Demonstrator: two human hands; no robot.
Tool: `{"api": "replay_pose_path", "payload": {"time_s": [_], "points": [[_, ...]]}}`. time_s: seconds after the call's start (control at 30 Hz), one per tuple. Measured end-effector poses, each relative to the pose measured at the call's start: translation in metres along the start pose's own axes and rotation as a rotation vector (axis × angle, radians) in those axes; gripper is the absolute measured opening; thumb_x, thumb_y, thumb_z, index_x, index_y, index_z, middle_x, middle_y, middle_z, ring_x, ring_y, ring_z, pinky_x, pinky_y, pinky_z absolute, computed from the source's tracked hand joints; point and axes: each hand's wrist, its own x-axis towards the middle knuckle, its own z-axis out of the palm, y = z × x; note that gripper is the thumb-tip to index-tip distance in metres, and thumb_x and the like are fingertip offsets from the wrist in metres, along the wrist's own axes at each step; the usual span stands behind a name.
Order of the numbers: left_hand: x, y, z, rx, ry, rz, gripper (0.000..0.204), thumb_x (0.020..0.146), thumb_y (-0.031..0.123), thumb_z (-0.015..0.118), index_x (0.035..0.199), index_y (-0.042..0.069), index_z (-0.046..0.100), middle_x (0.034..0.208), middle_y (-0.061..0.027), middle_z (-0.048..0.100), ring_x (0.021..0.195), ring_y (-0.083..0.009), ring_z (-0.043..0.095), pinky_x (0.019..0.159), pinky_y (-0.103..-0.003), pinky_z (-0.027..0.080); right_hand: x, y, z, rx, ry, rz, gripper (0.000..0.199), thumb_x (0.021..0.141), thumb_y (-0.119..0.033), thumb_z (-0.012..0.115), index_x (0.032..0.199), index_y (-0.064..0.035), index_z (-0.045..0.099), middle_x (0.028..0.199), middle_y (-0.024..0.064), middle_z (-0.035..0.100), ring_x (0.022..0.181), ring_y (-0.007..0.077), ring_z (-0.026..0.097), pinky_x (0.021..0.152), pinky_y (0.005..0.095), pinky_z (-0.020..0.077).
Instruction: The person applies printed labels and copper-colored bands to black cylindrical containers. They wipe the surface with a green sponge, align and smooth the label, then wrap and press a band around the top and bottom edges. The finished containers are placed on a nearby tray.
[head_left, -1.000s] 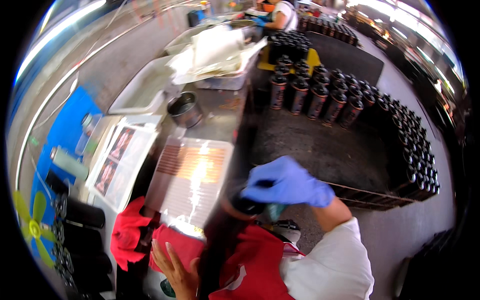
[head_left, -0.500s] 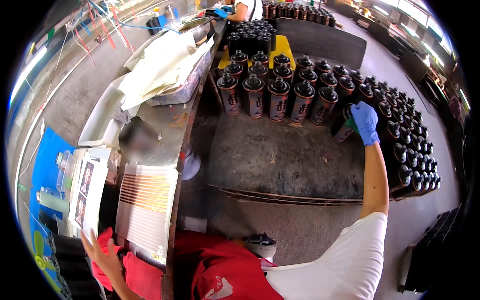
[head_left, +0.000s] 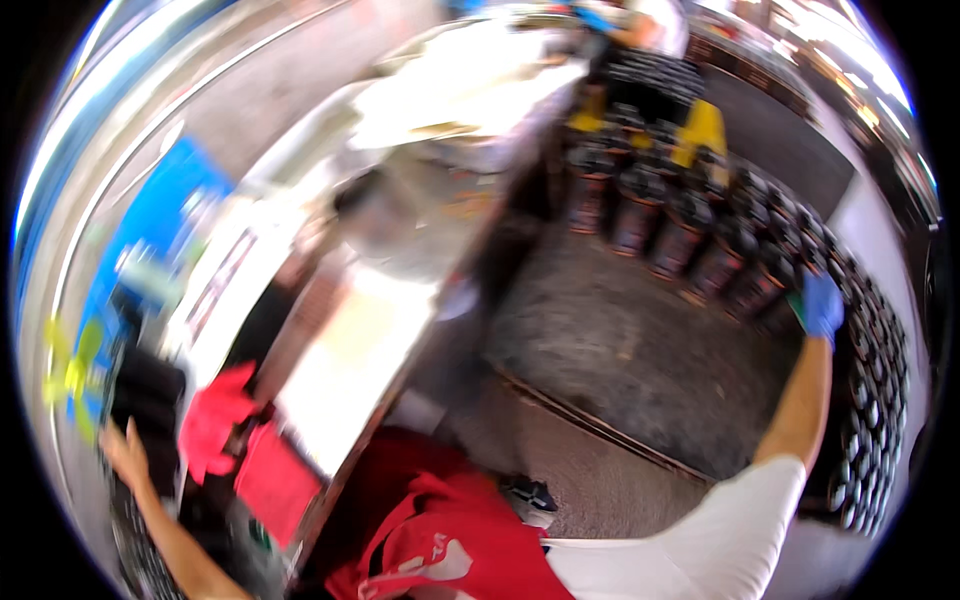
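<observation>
My bare left hand point(head_left: 125, 455) reaches out at the far left, fingers apart and holding nothing. Nearest to it are stacked black objects point(head_left: 145, 390) and a yellow-green fan point(head_left: 75, 372). On my right hand point(head_left: 822, 308) is a blue glove. It is at the right end of the front row of black-capped canisters point(head_left: 685, 237), with a small green piece point(head_left: 797, 308) showing beside the palm. Motion blur smears its fingers, and the canister by it is mostly hidden, so I cannot tell whether it grips. The canisters stand upright on a dark board point(head_left: 610, 335).
A workbench along the left bears a bright ribbed sheet point(head_left: 350, 345), a pile of white paper point(head_left: 450, 85) and, near me, red cloths point(head_left: 275, 480). More canisters point(head_left: 870, 400) crowd the right side. Beyond the board, another person point(head_left: 655, 25) stands at the back.
The view has swung left and blurred. My left hand has moved away from the red cloth toward the black objects and fan. My right hand stays at the end of the canister row.
</observation>
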Motion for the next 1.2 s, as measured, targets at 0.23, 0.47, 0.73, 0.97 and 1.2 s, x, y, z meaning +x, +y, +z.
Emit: {"api": "replay_pose_path", "payload": {"time_s": [0.23,0.47,0.73,0.97,1.2], "points": [[0.023,-0.028,-0.091,0.023,0.102,-0.392,0.042,0.084,0.030,0.060,0.116,0.004,0.053,0.109,-0.0197,0.052,0.104,-0.0365,0.050,0.085,-0.044,0.042,0.022,-0.085,-0.041,0.692,0.027,0.463,0.034,0.094,-0.026,0.044,0.111,-0.0015,0.059,0.105,0.0110,0.065,0.093,0.0253,0.062,0.084,0.0345,0.0462],[0.034,-0.044,-0.069,-0.250,-0.180,-0.506,0.032,0.080,0.031,0.060,0.086,0.001,0.054,0.073,-0.0177,0.060,0.074,-0.0349,0.060,0.066,-0.042,0.045,0.051,-0.329,-0.281,1.603,-0.139,-0.125,0.020,0.085,-0.012,0.059,0.100,-0.0001,0.065,0.086,0.0023,0.063,0.070,0.0097,0.055,0.064,0.0233,0.0462],[0.026,-0.038,-0.103,-0.573,-0.102,-0.452,0.016,0.079,0.011,0.062,0.086,-0.001,0.055,0.064,-0.0103,0.048,0.055,-0.0165,0.045,0.056,-0.030,0.040,0.066,-0.668,-0.543,1.775,-0.327,-0.842,0.033,0.078,-0.027,0.068,0.094,0.0015,0.064,0.079,0.0085,0.064,0.070,0.0145,0.058,0.065,0.0284,0.0465],[0.036,-0.044,-0.175,-0.907,-0.120,-0.393,0.018,0.074,0.012,0.066,0.080,0.001,0.053,0.068,0.0021,0.044,0.058,-0.0053,0.037,0.052,-0.020,0.030,0.135,-0.820,-0.596,1.175,-0.072,-0.830,0.050,0.060,-0.044,0.078,0.073,0.0028,0.066,0.064,0.0144,0.062,0.057,0.0206,0.058,0.058,0.0333,0.0451],[0.035,0.002,-0.132,-1.422,-0.775,0.032,0.020,0.075,0.018,0.071,0.084,0.004,0.061,0.068,-0.0017,0.054,0.057,-0.0096,0.049,0.049,-0.024,0.036,0.182,-0.874,-0.570,1.255,-0.132,-0.985,0.036,0.065,-0.033,0.073,0.064,0.0015,0.065,0.055,0.0112,0.058,0.050,0.0169,0.053,0.051,0.0342,0.0413]]}}
